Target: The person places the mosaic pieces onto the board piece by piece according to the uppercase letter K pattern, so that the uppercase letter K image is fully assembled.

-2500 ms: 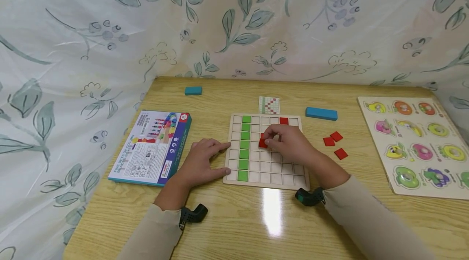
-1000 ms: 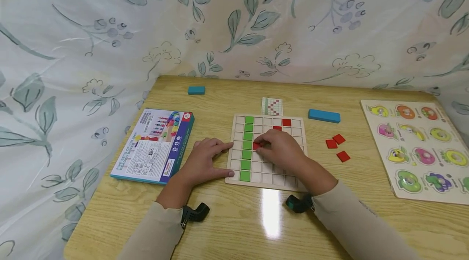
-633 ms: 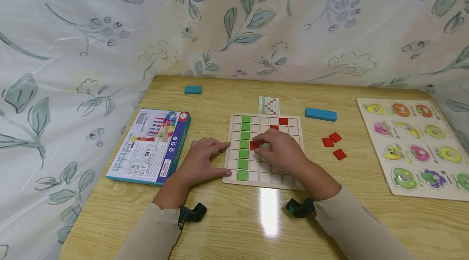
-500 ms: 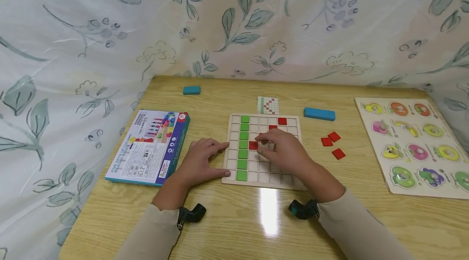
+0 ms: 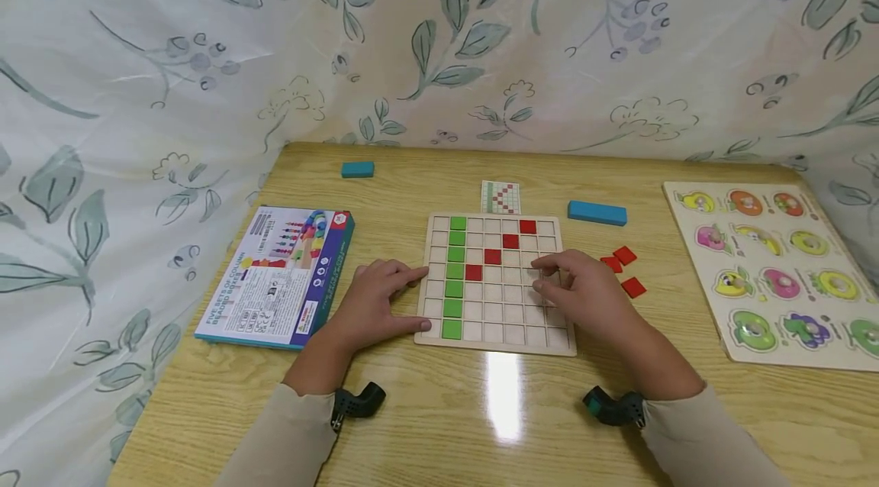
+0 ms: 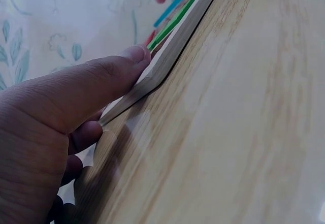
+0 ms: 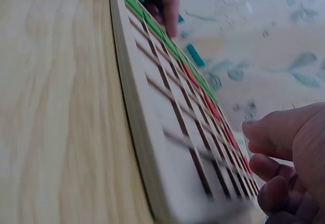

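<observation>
A square wooden grid board [image 5: 515,293] lies on the table. Green tiles [image 5: 454,288] fill its second column from the left, and a few red tiles [image 5: 492,256] step diagonally up to the top row. My left hand [image 5: 374,300] touches the board's left side, index finger at the edge and thumb at the near corner; in the left wrist view the thumb [image 6: 111,74] rests on the wooden rim. Over the board's right part hovers my right hand [image 5: 584,288], fingers loosely bent, thumb and fingertips apart with nothing between them.
Loose red tiles [image 5: 633,288] lie right of the board, partly behind the right hand. A small pattern card [image 5: 500,198] sits behind the board. Around are a long blue block [image 5: 597,213], a smaller one [image 5: 358,169], a toy box [image 5: 275,273] and a fruit puzzle [image 5: 723,323].
My right hand set a red tile beside the green column, let go of it and moved right, uncovering the diagonal of red tiles. My left hand has stayed at the board's edge.
</observation>
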The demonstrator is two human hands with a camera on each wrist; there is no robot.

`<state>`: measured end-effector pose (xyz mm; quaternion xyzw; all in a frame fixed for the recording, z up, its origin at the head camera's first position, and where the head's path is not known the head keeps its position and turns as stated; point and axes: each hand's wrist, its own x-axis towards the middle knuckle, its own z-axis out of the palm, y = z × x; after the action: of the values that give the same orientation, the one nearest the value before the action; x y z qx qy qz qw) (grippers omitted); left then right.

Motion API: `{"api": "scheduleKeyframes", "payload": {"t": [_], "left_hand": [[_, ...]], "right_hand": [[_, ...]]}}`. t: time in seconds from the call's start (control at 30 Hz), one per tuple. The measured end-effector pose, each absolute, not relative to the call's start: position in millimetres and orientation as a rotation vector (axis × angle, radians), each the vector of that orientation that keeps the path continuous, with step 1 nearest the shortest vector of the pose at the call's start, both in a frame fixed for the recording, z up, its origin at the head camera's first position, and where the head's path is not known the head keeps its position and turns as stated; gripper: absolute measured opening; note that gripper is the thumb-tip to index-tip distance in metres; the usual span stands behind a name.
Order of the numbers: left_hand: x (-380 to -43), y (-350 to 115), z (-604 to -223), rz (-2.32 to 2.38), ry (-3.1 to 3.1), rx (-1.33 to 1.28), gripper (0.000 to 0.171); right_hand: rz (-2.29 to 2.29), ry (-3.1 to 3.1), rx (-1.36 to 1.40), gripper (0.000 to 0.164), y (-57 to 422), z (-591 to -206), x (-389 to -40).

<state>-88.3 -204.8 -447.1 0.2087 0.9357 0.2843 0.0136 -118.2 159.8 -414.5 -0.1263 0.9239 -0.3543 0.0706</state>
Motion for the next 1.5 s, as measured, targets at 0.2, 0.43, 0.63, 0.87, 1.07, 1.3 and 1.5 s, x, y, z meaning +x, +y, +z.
{"api": "scheduleKeyframes", "payload": {"t": [0.2, 0.43, 0.63, 0.87, 1.07, 1.3, 1.5], "left_hand": [[-89, -204, -448, 0.874, 2.918, 0.646, 0.083], [-88, -203, -446, 0.867, 2.915, 0.641, 0.083], [-88, -204, -446, 0.869, 2.914, 0.635, 0.084], [-87, -204, -445, 0.86, 2.913, 0.636, 0.084], [-86, -203, -444, 0.878, 2.91, 0.628, 0.084], [-87, -204, -445, 0.872, 2.908, 0.625, 0.083], [-87, -203, -445, 0.876, 2.913, 0.633, 0.083]], "right_hand": [[-1.093, 2.82, -0.293, 0.033, 192, -414, -114], [-1.082, 2.881, -0.128, 0.035, 228, -417, -107], [-1.017, 2.936, 0.001, 0.041, 249, -419, -101], [-0.945, 2.946, 0.09, 0.058, 264, -428, -100], [-0.893, 2.988, 0.063, 0.052, 264, -435, -100], [-0.858, 3.022, 0.022, 0.042, 260, -434, -99], [-0.923, 3.005, -0.057, 0.039, 256, -432, -99]]}}
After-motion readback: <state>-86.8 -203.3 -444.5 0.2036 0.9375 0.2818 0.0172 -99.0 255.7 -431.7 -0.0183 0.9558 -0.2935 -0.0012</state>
